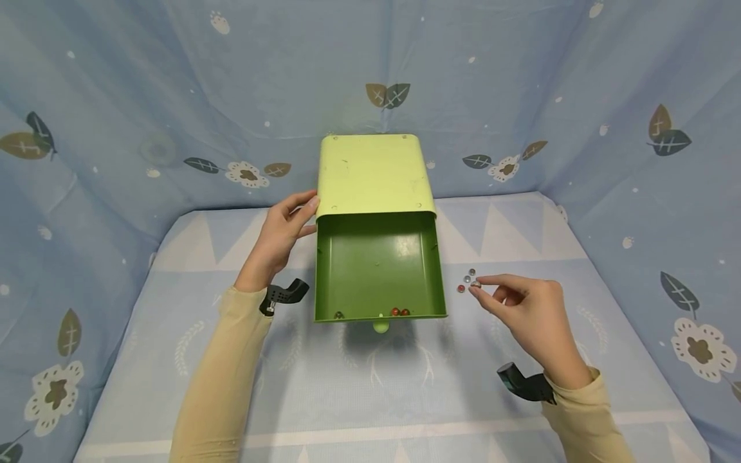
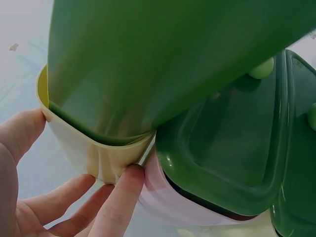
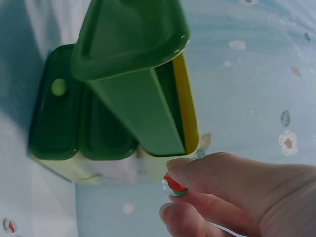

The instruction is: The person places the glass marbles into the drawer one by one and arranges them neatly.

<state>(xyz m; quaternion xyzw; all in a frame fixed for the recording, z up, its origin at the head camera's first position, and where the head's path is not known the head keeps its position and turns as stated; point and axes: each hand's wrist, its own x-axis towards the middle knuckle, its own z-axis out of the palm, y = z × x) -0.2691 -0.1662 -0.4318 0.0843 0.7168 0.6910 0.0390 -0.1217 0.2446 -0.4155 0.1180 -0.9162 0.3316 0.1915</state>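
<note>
The right hand (image 1: pixel 528 315) is pinching a marble (image 3: pixel 173 184), clear with red and green in it, between thumb and fingertips, just above or at the table; which of these, I cannot tell. Three loose marbles (image 1: pixel 460 289) are lying just beside those fingertips, to the right of the drawer (image 1: pixel 376 263). The left hand (image 1: pixel 279 235) is bracing the left side of the cabinet (image 1: pixel 373 173), thumb and spread fingers pressing on its pale shell without closing round it. The top drawer is standing pulled out towards the person, and its right wall is rising between the right hand and the inside. Within, two red marbles (image 1: pixel 396 312) are sitting side by side against the front, right of the knob (image 1: pixel 380 326), while a dark marble (image 1: pixel 339 315) is resting near the front left corner. From the head view the drawer is hiding the lower drawers (image 2: pixel 227 138), which are showing shut in both wrist views. Black mounts (image 1: pixel 527 384) are jutting from both wrists. A patterned cloth (image 1: pixel 405 392) is covering the table, and a blue curtain (image 1: pixel 278 77) with leaves and flowers is hanging behind the cabinet and along both sides.
</note>
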